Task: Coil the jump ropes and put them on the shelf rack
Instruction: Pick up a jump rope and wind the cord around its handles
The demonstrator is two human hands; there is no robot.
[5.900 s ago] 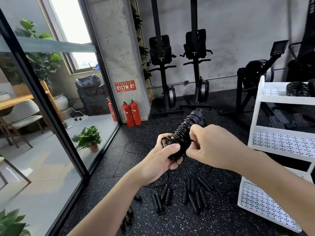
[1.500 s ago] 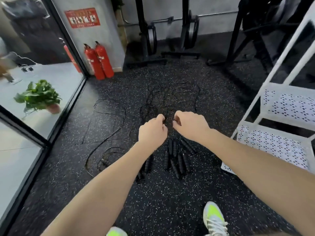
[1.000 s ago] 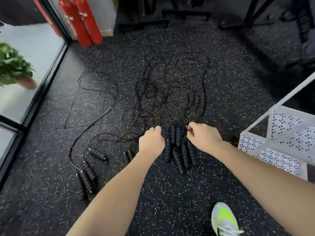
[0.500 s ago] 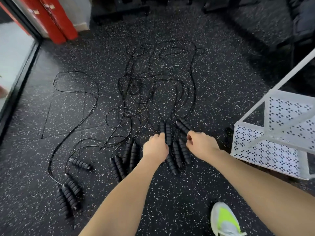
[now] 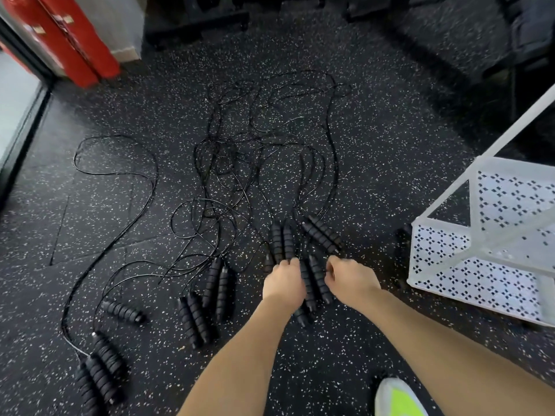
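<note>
Several black jump ropes lie uncoiled on the speckled floor, their thin cords (image 5: 264,145) tangled ahead of me. Ribbed black handles lie in pairs: one pair (image 5: 282,240) just beyond my left hand, an angled pair (image 5: 321,234) beyond my right hand, another pair (image 5: 313,280) between my hands, more at the left (image 5: 216,283) and far left (image 5: 99,370). My left hand (image 5: 283,282) curls its fingers over the near ends of the pair ahead of it. My right hand (image 5: 350,280) has curled fingers close to the angled pair; whether it holds anything is hidden.
The white perforated shelf rack (image 5: 480,265) stands at the right, its lowest tier near the floor. Red fire extinguishers (image 5: 75,40) and a glass wall are at the upper left. Machine bases (image 5: 195,22) line the far edge. My shoe (image 5: 396,397) is at the bottom.
The coiled rope I held some seconds ago is gone from my hands. Both hands have come down to the handles on the floor, and my view has tilted downward and closer.
</note>
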